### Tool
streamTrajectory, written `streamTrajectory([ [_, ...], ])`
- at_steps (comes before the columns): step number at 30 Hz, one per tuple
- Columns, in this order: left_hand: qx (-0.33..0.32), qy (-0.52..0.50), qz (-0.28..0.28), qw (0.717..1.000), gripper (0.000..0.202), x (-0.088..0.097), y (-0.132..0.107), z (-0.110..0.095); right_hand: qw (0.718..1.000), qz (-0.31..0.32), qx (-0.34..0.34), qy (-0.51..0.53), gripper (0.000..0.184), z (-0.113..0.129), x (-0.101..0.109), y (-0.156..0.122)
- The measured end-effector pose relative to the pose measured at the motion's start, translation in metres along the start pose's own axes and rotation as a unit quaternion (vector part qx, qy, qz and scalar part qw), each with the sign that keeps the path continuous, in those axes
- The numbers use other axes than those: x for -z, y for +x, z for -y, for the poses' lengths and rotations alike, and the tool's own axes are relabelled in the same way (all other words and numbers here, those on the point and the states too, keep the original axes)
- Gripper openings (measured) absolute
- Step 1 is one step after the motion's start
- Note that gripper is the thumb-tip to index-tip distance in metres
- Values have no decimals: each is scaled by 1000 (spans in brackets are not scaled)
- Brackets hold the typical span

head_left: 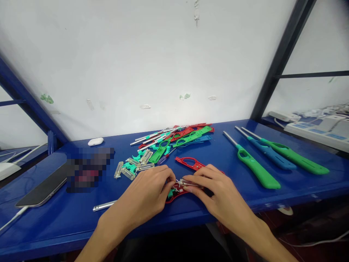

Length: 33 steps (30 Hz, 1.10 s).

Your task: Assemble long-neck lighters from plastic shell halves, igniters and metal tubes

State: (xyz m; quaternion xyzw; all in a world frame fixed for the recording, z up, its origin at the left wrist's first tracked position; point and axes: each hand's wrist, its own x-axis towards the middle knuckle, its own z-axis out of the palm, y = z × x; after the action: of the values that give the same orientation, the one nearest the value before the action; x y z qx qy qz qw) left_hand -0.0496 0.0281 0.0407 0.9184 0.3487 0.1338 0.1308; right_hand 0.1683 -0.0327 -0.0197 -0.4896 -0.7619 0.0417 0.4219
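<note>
My left hand [144, 196] and my right hand [215, 189] meet near the front edge of the blue shelf [81, 218]. Their fingertips pinch a small clear lighter insert [188, 183] that sits in a red lighter shell half [177, 194]. A metal tube [103, 206] sticks out to the left from under my left hand. Another red shell half [189, 162] lies just beyond my fingers.
A pile of red, green and blue shell halves and metal tubes [177, 136] lies behind. Clear inserts [131, 168] lie left of centre. Three finished long lighters [256, 165] rest at the right. A phone [46, 187], a white earbud case [95, 141] and power strips [316, 131] sit at the sides.
</note>
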Motion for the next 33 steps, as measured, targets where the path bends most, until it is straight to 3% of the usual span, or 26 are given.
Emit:
streamTrajectory([
  [33,-9,-23,-24,999,15,3,-3,-1,998,-40,48,6,19,2,1,-1],
])
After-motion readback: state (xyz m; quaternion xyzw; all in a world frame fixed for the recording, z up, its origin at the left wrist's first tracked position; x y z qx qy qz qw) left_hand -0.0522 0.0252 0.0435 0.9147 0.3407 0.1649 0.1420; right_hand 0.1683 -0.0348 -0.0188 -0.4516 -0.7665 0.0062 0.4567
